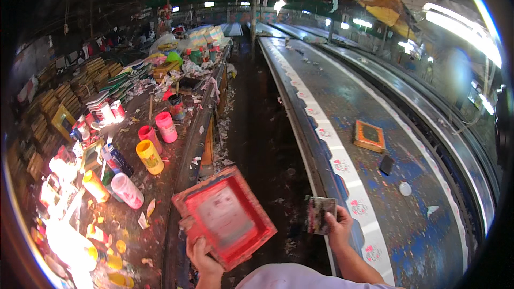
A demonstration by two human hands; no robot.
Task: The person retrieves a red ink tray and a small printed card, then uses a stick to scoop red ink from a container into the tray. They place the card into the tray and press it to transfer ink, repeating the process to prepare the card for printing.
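Note:
My left hand (202,259) grips the lower edge of a small red-stained wooden printing frame (225,215), held tilted over the dark aisle. My right hand (338,226) holds a small flat paint-smeared squeegee block (319,214) upright next to the edge of the long printing table (407,219). A white cloth strip (348,179) with red printed marks runs along that table's near edge, just right of my right hand.
On the printing table lie a second wooden-framed screen (369,136), a dark block (386,164) and a small round lid (406,188). The left workbench (160,182) is crowded with paint bottles, a yellow cup (150,156), pink cups (166,127) and stacked frames. Paper scraps litter the aisle floor.

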